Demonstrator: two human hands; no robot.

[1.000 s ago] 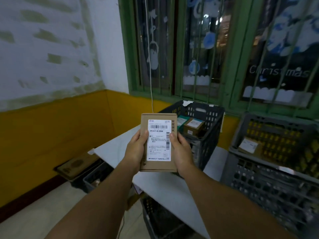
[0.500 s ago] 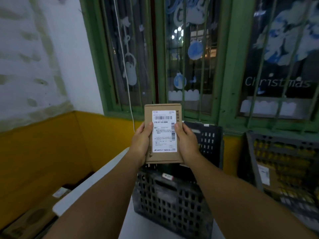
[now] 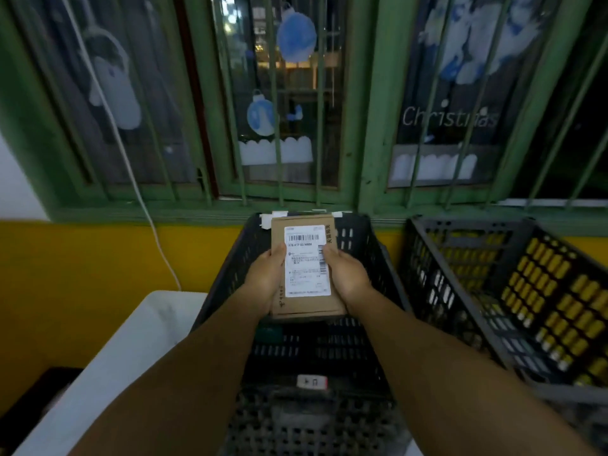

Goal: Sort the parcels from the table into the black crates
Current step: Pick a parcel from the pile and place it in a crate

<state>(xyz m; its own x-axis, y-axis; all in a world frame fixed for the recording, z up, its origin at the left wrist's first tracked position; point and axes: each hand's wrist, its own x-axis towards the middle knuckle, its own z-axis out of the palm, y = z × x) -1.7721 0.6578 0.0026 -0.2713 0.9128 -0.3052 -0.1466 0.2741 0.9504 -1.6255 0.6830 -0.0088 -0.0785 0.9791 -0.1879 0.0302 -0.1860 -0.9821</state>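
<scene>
Parcel now lowered over the black crate, crate much nearer than before.
Gripped at both long edges by left hand and right hand, label up; second crate just beside on the right, on the table.

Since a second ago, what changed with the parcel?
The parcel has come over the left crate, held above its opening. Grip unchanged: left hand and right hand still hold its long edges, label up. The right crate stayed put.
</scene>
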